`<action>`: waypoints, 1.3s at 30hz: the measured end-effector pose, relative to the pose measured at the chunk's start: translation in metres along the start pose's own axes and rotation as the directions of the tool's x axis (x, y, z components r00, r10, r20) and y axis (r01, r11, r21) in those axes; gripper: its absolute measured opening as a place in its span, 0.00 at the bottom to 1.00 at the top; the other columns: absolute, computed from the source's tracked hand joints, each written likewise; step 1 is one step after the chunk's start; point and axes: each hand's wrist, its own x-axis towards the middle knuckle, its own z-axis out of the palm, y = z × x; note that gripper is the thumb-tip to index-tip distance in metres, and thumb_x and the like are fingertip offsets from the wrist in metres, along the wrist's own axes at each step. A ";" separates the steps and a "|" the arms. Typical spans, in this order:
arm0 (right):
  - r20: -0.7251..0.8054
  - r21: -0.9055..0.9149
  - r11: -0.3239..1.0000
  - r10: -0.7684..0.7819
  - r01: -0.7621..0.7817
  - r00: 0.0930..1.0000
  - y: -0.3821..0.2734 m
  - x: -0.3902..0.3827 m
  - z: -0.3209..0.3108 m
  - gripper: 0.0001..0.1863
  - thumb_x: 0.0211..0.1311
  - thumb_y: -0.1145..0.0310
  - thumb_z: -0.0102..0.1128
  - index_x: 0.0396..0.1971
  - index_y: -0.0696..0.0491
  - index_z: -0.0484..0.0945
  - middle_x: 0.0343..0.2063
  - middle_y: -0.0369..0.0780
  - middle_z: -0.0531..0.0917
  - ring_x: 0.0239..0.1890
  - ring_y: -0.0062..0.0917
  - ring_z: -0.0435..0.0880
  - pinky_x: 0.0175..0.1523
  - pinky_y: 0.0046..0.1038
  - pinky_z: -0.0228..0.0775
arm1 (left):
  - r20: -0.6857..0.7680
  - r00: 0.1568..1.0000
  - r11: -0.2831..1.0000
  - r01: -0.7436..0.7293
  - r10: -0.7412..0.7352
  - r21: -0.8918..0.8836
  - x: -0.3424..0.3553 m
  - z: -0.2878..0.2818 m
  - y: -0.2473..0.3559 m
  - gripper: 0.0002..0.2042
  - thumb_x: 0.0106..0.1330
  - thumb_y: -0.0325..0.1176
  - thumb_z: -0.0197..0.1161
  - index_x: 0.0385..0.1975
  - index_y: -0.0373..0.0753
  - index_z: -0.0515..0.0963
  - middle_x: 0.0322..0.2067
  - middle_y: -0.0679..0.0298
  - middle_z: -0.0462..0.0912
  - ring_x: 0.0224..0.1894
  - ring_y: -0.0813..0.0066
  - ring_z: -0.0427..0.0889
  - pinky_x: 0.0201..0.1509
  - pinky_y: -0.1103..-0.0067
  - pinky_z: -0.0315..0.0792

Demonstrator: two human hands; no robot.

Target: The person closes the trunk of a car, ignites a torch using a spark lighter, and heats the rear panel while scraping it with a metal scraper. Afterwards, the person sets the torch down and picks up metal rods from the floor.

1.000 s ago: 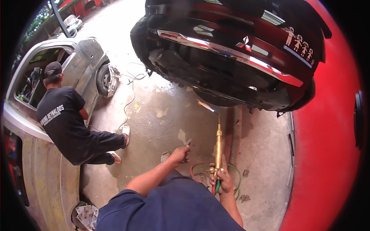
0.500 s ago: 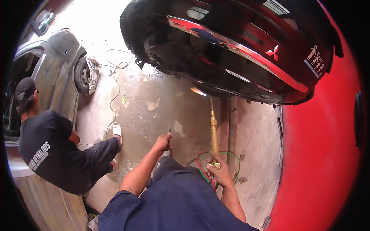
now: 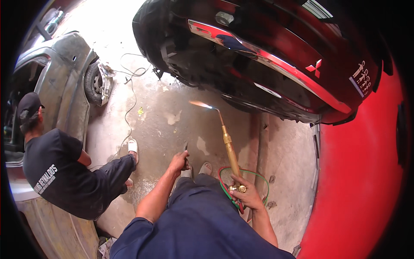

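Note:
My right hand (image 3: 249,194) is closed round the valve end of a brass gas torch (image 3: 230,151). From the torch's bent tip a lit flame (image 3: 202,105) points left, below the rear of a black car (image 3: 276,88) with a chrome trim strip. A red and a green hose (image 3: 266,190) loop out beside the handle. My left hand (image 3: 179,162) is closed on a thin dark pointed tool (image 3: 186,147), whose handle lies hidden in the fist. This tool is held apart from the torch, over the floor.
At the left a co-worker (image 3: 64,172) in dark clothes and a cap is beside a grey car body (image 3: 64,82) with an exposed wheel (image 3: 93,84). A thin cable (image 3: 131,110) runs across the wet-looking concrete floor (image 3: 164,129). A large red panel (image 3: 349,185) fills the right side.
The torch tip and flame have swung left and turned more sideways, farther from the car. My left hand has shifted slightly down and left, still on the tool.

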 end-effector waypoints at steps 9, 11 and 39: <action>0.085 -0.039 0.999 0.010 -0.007 0.996 -0.015 0.032 -0.065 0.33 0.62 0.79 0.67 0.68 0.46 0.73 0.42 0.32 0.80 0.26 0.14 0.79 0.30 0.18 0.77 | 0.047 0.993 0.994 0.103 -0.104 0.018 0.009 0.055 -0.040 0.18 0.77 0.45 0.55 0.46 0.32 0.77 0.16 0.66 0.72 0.15 0.76 0.71 0.20 0.76 0.64; 0.096 -0.035 0.999 -0.002 0.006 0.995 -0.015 0.040 -0.080 0.33 0.62 0.79 0.67 0.68 0.46 0.73 0.41 0.32 0.80 0.26 0.14 0.79 0.30 0.18 0.77 | 0.062 0.992 0.994 0.113 -0.113 0.005 0.010 0.067 -0.034 0.18 0.77 0.45 0.55 0.46 0.32 0.77 0.16 0.66 0.72 0.15 0.76 0.71 0.20 0.76 0.63; 0.441 -0.281 0.645 -0.571 0.711 0.693 0.116 0.319 -0.133 0.30 0.52 0.79 0.77 0.58 0.49 0.82 0.46 0.43 0.86 0.43 0.30 0.87 0.47 0.30 0.80 | -0.105 0.968 0.795 -0.125 0.229 0.593 0.370 -0.103 -0.161 0.21 0.74 0.50 0.59 0.42 0.33 0.79 0.25 0.69 0.72 0.27 0.81 0.69 0.29 0.79 0.66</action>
